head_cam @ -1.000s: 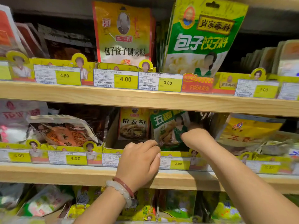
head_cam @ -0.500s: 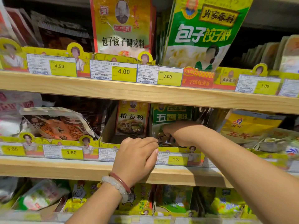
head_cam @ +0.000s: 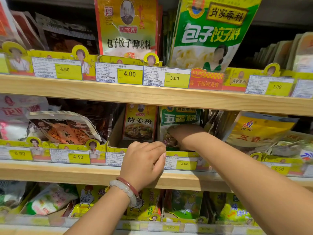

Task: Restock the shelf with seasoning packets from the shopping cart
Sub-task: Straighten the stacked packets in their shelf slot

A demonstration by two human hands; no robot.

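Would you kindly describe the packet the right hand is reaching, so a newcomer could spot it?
Find the middle wooden shelf and its 3.00 price tag. Directly above stands the green packet, touched by the right hand. Its green top differs from the yellow ginger packet on its left.

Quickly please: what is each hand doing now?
Left hand: fingers curled, apparently holding nothing.
Right hand: on the green five-spice packet; grip cannot be told.

We see the green five-spice packet (head_cam: 179, 118) upright in its yellow tray (head_cam: 182, 153) on the middle shelf (head_cam: 67, 172), just right of the ginger-powder pkt (head_cam: 139, 123); lower half hidden.
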